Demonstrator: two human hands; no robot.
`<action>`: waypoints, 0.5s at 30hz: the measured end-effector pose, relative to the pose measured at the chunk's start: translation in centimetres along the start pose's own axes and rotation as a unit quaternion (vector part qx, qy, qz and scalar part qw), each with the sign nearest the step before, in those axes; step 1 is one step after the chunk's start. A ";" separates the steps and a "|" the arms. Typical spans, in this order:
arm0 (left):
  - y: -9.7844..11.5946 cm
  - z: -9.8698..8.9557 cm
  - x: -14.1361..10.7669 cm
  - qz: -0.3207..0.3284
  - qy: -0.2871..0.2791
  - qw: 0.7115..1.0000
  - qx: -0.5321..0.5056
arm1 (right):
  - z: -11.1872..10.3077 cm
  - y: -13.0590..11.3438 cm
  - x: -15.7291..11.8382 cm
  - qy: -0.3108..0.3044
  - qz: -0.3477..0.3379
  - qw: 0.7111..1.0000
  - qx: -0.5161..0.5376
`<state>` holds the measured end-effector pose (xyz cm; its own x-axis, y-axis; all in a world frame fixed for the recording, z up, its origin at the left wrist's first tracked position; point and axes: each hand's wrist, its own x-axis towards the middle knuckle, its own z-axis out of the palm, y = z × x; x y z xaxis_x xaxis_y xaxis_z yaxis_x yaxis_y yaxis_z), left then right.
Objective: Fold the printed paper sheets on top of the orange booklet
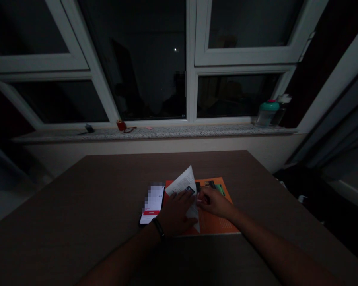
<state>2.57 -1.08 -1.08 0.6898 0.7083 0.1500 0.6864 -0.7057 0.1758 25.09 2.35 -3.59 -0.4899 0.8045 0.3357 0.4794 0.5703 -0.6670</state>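
A white paper sheet point(183, 184) stands partly lifted and folded over an orange booklet point(219, 220) on the brown table point(77, 194). My left hand point(176, 212), a dark band on its wrist, presses on the sheet's lower part. My right hand point(214, 202) comes in from the right, its fingertips pinching the sheet's right edge. A phone point(152, 202) with a lit screen lies just left of my left hand, nearly touching it. Dark printed pictures on the booklet show beside my fingers, and my hands hide much of its upper half.
A granite window sill point(155, 133) runs beyond the table's far edge, under dark window panes. On it stand a bottle with a teal lid point(267, 113), a small red object point(121, 125), glasses point(130, 129) and a small dark object point(89, 128). A curtain hangs at the right.
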 end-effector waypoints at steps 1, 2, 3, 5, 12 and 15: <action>0.1 -0.2 0.1 0.002 -0.002 1.000 0.001 | -0.1 -0.2 -0.1 -0.016 -0.013 1.000 -0.003; 0.3 -0.4 0.1 0.004 -0.004 1.000 0.003 | -0.2 -0.5 -0.2 -0.030 -0.023 0.999 -0.007; 0.4 -0.7 0.2 0.004 -0.008 1.000 0.006 | -0.4 -0.7 -0.3 -0.044 -0.030 0.999 -0.010; 0.8 -1.2 0.3 0.006 -0.022 1.000 0.011 | -0.5 -0.9 -0.5 -0.065 -0.039 0.997 -0.017; 1.0 -1.6 0.6 0.016 -0.035 0.999 0.005 | 0.0 -0.3 -0.1 -0.031 -0.008 0.999 -0.027; 0.9 -1.5 0.6 0.016 -0.030 0.999 0.003 | 0.4 0.3 0.3 0.027 0.028 0.999 -0.018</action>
<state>3.25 -1.31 0.60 0.7244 0.6827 0.0960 0.6645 -0.7285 0.1668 24.78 2.72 -3.99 -0.4226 0.8426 0.3337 0.5319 0.5287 -0.6615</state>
